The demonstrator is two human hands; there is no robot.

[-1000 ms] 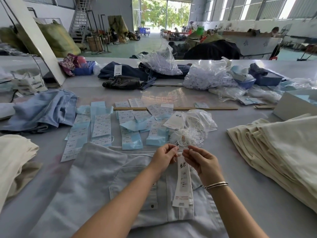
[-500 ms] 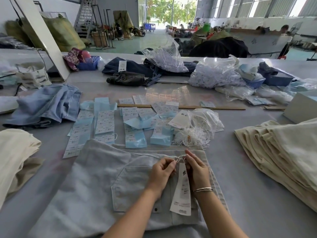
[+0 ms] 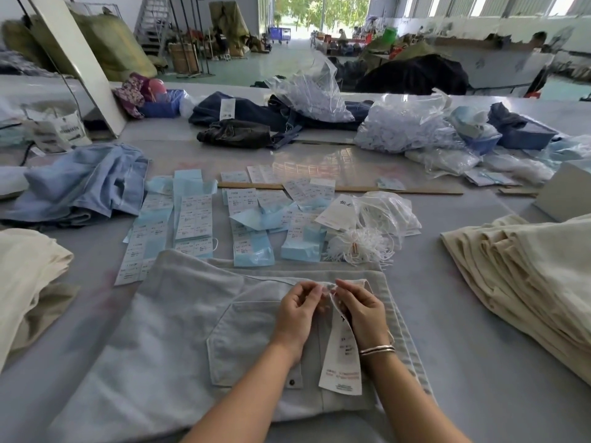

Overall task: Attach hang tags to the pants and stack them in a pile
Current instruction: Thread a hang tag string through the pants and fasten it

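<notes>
Now that the hang tag (image 3: 341, 356) has dropped onto the waistband (image 3: 367, 276), my left hand (image 3: 295, 314) and right hand (image 3: 363, 311) pinch its string for tying.

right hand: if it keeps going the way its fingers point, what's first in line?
The right hand points forward and slightly left over the pale grey pants. Past the waistband edge, the first thing is probably the loose bundle of white tag strings. Depth is unclear, so it might pass above them.

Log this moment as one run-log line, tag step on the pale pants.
step: tagging | both hands at waistband of pale pants | left hand, right hand pinch string | hang tag hangs below | not yet stacked
</notes>
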